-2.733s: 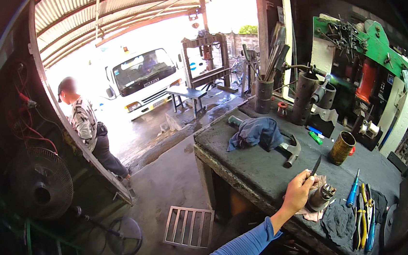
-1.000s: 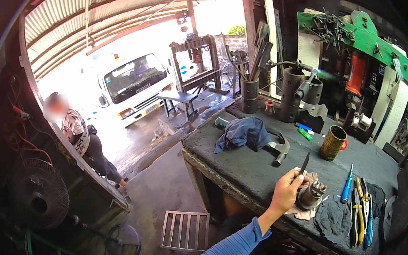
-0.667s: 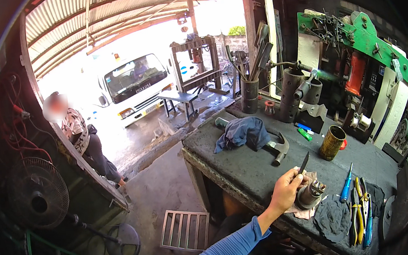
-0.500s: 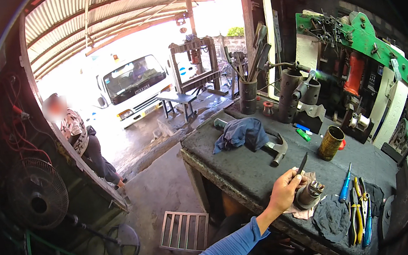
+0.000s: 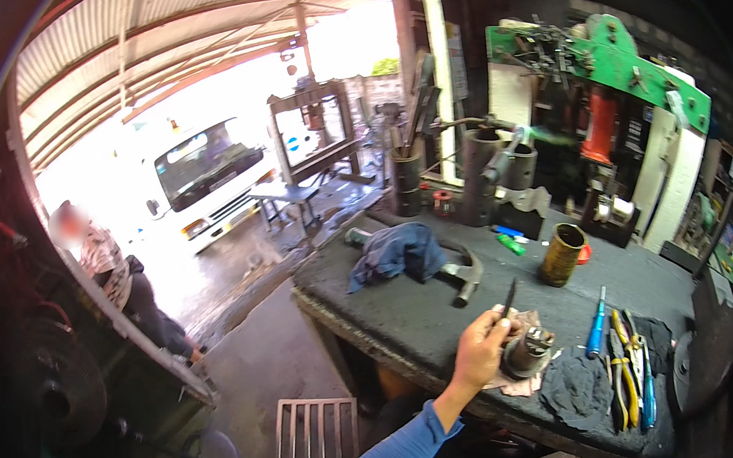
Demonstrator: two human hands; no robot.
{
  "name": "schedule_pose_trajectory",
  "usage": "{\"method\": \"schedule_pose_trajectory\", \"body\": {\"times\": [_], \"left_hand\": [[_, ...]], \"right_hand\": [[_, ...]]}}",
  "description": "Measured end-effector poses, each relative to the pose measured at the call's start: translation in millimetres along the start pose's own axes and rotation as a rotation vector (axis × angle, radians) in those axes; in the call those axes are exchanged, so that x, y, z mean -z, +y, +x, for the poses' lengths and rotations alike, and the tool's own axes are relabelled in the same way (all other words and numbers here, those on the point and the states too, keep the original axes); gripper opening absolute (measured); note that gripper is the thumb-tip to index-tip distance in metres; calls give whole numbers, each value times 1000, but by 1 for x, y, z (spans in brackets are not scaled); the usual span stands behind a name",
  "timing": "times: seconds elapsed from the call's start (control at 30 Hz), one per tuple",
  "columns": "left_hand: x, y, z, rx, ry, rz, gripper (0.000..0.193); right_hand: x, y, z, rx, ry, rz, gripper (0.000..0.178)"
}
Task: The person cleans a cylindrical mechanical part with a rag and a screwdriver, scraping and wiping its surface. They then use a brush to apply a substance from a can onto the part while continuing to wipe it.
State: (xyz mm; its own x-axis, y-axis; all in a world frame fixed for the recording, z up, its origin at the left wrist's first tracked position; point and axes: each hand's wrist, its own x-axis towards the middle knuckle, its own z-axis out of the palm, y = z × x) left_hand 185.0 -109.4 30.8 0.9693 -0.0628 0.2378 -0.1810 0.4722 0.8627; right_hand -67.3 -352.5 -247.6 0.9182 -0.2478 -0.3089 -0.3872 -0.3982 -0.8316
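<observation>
My left hand (image 5: 478,352), in a blue sleeve, is closed round a thin dark blade-like tool (image 5: 510,297) that points up and away. The tool's lower end is hidden in my fingers. Right beside that hand, a round grey metal part (image 5: 530,350) with prongs on top stands on a pinkish crumpled cloth (image 5: 520,384) near the bench edge. A black rag (image 5: 576,387) lies to the right of it. My right hand is out of view.
On the dark bench (image 5: 344,274) lie a hammer (image 5: 467,281), a blue cloth (image 5: 398,255), a rusty cylinder (image 5: 563,255), a blue screwdriver (image 5: 596,327) and yellow-handled pliers (image 5: 626,381). A green press (image 5: 631,66) rises behind. A person (image 5: 108,269) is at the far left.
The whole view has shifted, so the bench and things appear farther left and slightly higher. My left hand still holds the blade-like tool beside the metal part.
</observation>
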Motion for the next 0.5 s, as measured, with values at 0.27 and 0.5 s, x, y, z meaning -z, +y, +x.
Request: {"method": "schedule_pose_trajectory", "body": {"times": [0.27,0.5], "left_hand": [[-3,9,-3,5,11,8,20],[-3,10,-4,-4,3,-4,19]], "right_hand": [[-5,-4,-1,148,107,-83,33],[-11,17,6,112,124,-117,32]]}}
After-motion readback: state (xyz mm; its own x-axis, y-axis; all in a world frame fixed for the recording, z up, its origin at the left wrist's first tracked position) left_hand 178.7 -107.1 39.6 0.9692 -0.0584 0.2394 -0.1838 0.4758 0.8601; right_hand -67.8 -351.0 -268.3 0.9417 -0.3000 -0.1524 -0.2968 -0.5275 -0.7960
